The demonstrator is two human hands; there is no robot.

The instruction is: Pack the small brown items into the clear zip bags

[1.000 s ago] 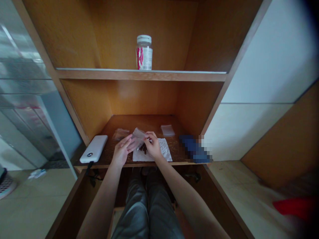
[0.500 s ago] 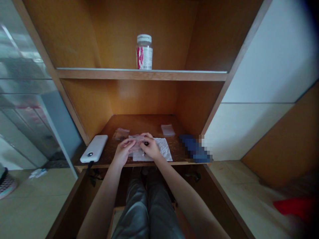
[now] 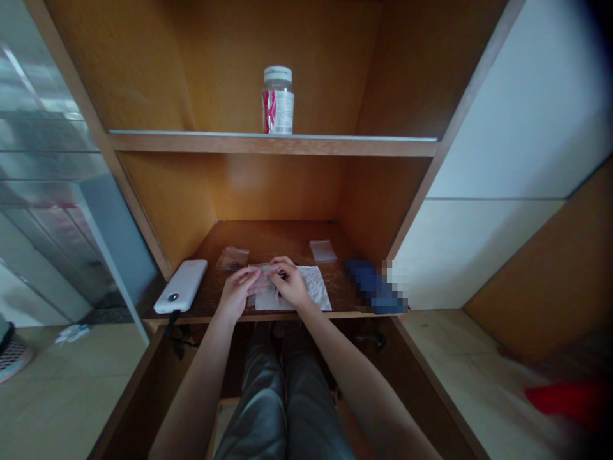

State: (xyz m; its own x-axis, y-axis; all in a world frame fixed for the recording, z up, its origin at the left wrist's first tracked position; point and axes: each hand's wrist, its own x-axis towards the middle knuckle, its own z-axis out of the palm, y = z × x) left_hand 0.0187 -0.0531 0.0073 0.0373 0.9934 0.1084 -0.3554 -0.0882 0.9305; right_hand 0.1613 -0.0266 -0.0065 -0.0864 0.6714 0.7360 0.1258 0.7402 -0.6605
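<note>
Between my two hands is a small clear zip bag [image 3: 261, 279], held over a white cloth or tissue [image 3: 314, 285]. My left hand [image 3: 235, 292] is closed, pinching the bag's left side between thumb and fingers. On the other side, my right hand [image 3: 291, 285] is closed with its thumb and fingers at the bag's upper right. A small dark thing [image 3: 282, 275] shows among the right fingers; its kind is too small to make out. Behind my left hand lie more clear zip bags [image 3: 233, 257], with something dark inside or under them.
A white power bank [image 3: 182, 285] with a black cable lies at the left. At the back right is another clear bag [image 3: 323, 251], and a blurred-out blue thing [image 3: 374, 285] lies nearer the right edge. A white-capped bottle [image 3: 278, 101] stands on the upper shelf [image 3: 335, 146].
The top edge of the zip bag has tipped down slightly between my hands. My right fingers have shifted a little around the small dark thing. Everything else stays in place.
</note>
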